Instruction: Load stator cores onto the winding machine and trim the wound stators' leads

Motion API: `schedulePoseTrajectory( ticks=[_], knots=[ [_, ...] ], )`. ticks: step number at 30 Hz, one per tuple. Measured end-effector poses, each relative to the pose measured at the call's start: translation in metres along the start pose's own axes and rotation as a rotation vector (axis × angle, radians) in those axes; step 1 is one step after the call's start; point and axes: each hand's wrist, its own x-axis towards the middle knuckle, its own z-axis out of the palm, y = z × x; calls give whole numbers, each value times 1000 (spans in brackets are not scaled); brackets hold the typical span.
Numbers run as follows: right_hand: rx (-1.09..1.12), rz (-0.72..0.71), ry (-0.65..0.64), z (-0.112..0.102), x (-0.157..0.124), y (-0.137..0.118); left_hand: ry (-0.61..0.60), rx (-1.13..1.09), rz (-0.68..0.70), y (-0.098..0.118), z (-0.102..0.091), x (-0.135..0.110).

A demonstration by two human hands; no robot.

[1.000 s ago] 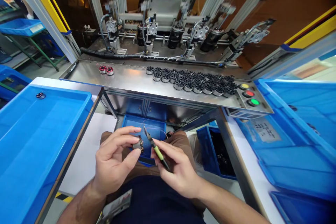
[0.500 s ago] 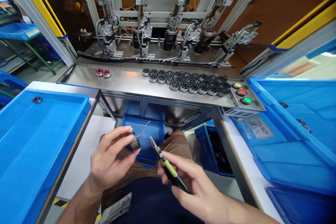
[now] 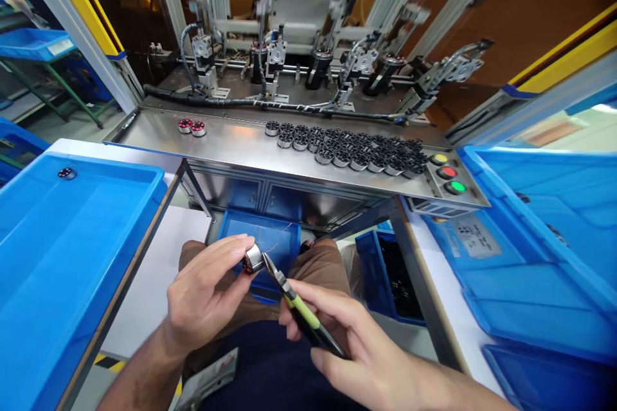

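Desk (image 3: 231, 149): steel, carries row of dark ring parts (image 3: 347, 146).
Left hand (image 3: 207, 298): fingertips pinch coil part (image 3: 253, 261), above lap.
Right hand (image 3: 359, 350): wrapped round green-handled cutters (image 3: 295, 306).
Cutters' tip: at coil part's right edge.

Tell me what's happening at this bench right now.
A seated person grips a small wound stator between the fingers of the left hand. The right hand holds green-handled cutters, tips right at the stator, where thin wire trails out. All this is above a small blue bin. On the steel shelf ahead sit a row of dark cores and two red-wound parts.
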Motion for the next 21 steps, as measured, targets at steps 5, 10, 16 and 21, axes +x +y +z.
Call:
schedulePoseTrajectory(
  ticks=[5, 10, 16, 21],
  knots=[
    [66, 45, -4, 0, 1, 2, -3, -16, -26, 2, 1, 0],
    [85, 47, -5, 0, 2, 3, -29, -32, -31, 2, 0, 0],
    [97, 109, 2, 1, 5, 0, -22, -9, -20, 2, 1, 0],
    [98, 128, 2, 1, 6, 1, -3, -13, 11, 3, 1, 0]
  ],
)
